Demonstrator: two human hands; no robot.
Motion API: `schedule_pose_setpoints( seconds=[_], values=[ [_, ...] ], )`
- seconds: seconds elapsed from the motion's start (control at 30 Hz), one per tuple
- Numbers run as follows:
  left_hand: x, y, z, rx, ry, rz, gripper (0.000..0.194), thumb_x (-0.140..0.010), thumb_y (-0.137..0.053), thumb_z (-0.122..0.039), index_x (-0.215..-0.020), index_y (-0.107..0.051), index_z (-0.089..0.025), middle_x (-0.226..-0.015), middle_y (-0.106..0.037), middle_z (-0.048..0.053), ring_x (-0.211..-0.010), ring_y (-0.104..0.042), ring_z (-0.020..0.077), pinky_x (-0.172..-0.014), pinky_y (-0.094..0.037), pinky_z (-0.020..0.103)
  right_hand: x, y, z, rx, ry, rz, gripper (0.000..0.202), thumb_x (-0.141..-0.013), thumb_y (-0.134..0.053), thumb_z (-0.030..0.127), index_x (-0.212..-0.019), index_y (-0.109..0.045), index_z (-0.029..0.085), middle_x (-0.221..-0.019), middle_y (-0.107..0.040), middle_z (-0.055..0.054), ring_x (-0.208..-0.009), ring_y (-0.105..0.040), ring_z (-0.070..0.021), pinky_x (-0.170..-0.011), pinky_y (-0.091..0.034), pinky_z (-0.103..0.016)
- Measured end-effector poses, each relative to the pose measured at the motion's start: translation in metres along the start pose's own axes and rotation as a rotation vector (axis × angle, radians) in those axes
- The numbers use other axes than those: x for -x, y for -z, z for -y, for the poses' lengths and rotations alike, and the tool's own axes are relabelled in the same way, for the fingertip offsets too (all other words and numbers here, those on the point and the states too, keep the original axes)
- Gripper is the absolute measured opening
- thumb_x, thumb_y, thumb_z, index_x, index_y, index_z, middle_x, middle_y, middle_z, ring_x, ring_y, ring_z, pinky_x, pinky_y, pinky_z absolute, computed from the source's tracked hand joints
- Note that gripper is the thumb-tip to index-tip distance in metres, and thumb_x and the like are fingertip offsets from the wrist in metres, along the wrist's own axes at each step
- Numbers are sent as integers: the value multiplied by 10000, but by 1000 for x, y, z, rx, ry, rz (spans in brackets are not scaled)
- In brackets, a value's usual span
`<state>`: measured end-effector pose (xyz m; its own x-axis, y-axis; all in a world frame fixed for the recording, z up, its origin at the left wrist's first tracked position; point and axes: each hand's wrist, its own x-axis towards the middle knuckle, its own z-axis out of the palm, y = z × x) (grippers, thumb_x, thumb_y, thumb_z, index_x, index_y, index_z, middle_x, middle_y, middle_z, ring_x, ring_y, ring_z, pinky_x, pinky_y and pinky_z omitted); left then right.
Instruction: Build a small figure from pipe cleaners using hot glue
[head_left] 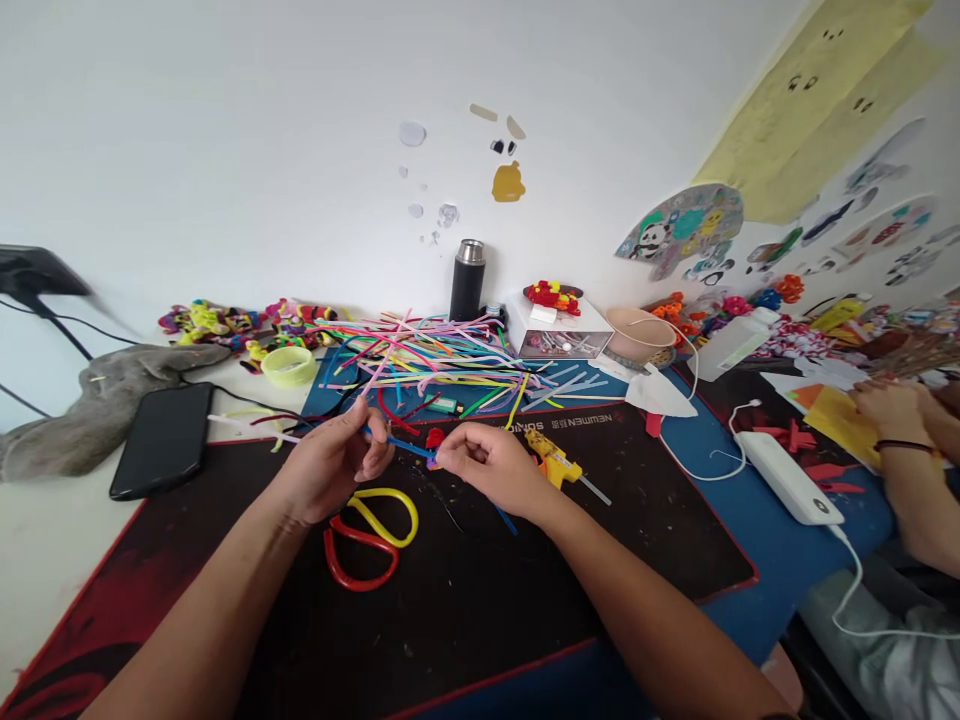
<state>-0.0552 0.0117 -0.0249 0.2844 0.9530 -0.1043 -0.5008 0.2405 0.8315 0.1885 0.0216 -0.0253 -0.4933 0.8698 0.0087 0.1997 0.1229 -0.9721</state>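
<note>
A blue pipe cleaner stretches between my two hands above the dark mat. My left hand pinches one end of it between thumb and fingers. With its fingertips, my right hand grips the other end, where a small red and purple piece shows beside the fingers; its exact shape is too small to make out. Below my left hand lie scissors with one yellow and one red handle, their blades hidden. Just past my right hand rests a yellow glue gun with a glue stick poking out.
Many coloured pipe cleaners are heaped at the back, before a black thermos. A phone lies left, near a light green bowl. Rightward are a white power bank with cables and another person's hands over yellow paper.
</note>
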Motion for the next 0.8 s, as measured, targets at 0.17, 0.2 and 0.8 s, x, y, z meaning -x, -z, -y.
schedule_pose_setpoints(
  seconds=[0.17,0.2,0.8],
  values=[
    [1,0,-3,20,29,5,427,-874,-791,-565,-703,-711,-181,-482,-480,-14,-455,-423,107,-463,-340,221,-10,-5,4,7,47,-11,301,-939,-744,497,-1045,-727,215,-781,-651,12,-666,-527,-130,-626,-399,-249],
    [1,0,-3,17,25,-4,426,-859,-806,-565,-697,-708,-183,-481,-478,-16,-458,-423,109,-464,-348,224,-12,-7,5,12,44,2,319,-927,-757,509,-1052,-729,217,-758,-624,20,-659,-516,-129,-617,-393,-246],
    [-7,-5,-2,-231,-127,-275,471,-896,-689,-649,-975,-757,-190,-619,-652,40,-555,-535,191,-493,-394,270,-35,-13,14,-272,-55,88,284,-909,-731,479,-953,-673,204,-507,-524,101,-370,-401,-69,-407,-317,-214]
  ],
)
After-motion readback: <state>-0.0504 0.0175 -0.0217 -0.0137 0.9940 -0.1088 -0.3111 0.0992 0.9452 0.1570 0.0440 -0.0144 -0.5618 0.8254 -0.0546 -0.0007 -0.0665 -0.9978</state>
